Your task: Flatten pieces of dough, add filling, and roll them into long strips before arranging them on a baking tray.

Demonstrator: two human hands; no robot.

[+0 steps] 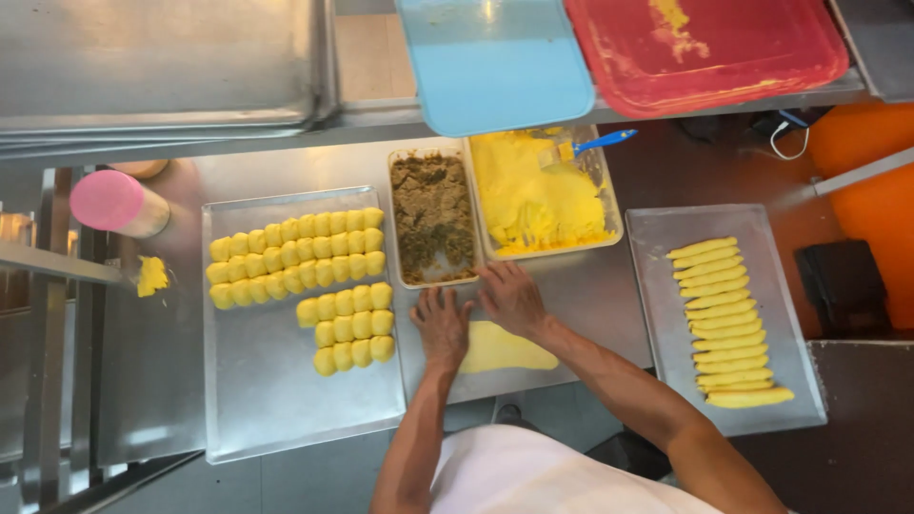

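As both palms face down, left hand [443, 326], right hand [512, 297] press dough sheet [505, 349].

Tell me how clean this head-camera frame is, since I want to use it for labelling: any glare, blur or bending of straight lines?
Head view: soft glare on the steel tray of yellow dough pieces and the stacked steel trays; straight table edges bow slightly toward the corners; both hands, left hand and right hand, look sharp on the flat yellow dough sheet; the lower right is dim.
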